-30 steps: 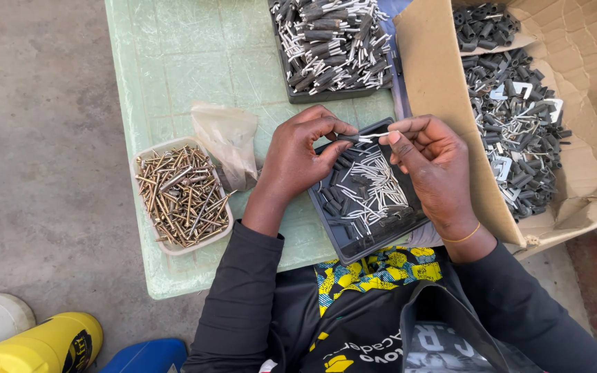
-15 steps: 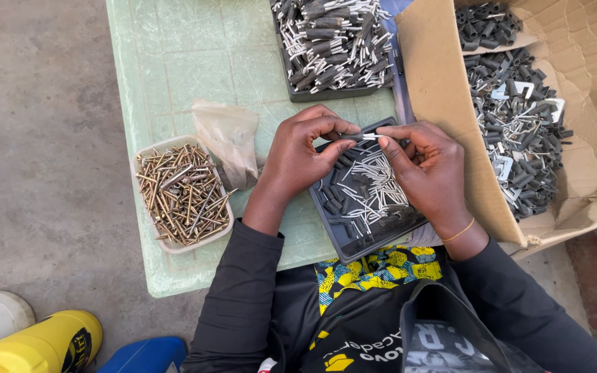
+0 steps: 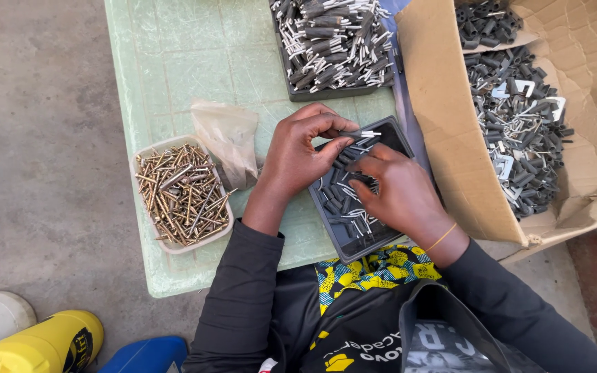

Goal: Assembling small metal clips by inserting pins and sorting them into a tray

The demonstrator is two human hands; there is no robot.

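The left hand (image 3: 298,155) pinches a small grey plug (image 3: 362,134), long axis lying crosswise, tip pointing right; the right hand (image 3: 392,190) digs fingers-down into the dark tray (image 3: 399,138) near the counter's (image 3: 174,55) front edge, grip unclear

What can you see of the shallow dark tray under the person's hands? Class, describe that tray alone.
The shallow dark rectangular tray looks like plastic, with a low raised rim and rounded corners. It lies flat but skewed on the pale green table, near its front edge, beside the cardboard box. It holds a loose scatter of small grey plugs and silvery metal pieces. The right hand rests in it; the left hand hovers at its upper left corner.
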